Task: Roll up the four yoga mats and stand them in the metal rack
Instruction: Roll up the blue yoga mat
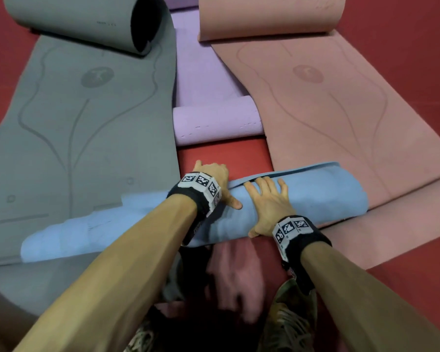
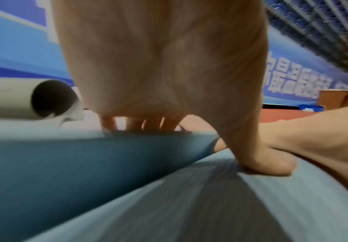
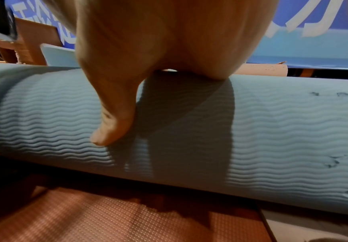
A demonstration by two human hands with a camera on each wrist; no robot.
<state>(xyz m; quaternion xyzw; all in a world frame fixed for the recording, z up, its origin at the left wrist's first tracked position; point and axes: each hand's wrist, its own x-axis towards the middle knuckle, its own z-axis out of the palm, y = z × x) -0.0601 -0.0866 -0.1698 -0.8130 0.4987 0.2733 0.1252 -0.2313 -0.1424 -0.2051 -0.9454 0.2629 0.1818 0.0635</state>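
The blue mat [image 1: 328, 194] lies rolled across the red floor in front of me, its left end over the grey mat [image 1: 74, 123] and its right end over the pink mat [image 1: 341, 110]. My left hand [image 1: 214, 184] grips the roll near its middle, fingers curled over the far side and the loose flap, thumb [image 2: 268, 163] pressed on top. My right hand [image 1: 267, 201] rests flat beside it, fingers spread toward the flap's edge and thumb [image 3: 111, 127] low on the near side. The purple mat [image 1: 214, 123] lies partly rolled between grey and pink. No metal rack is in view.
The far ends of the grey mat [image 1: 87, 19] and the pink mat [image 1: 269, 16] curl up into loose rolls. Bare red floor [image 1: 221, 158] shows between the blue and purple rolls. My shoes [image 1: 290, 313] are just behind the blue roll.
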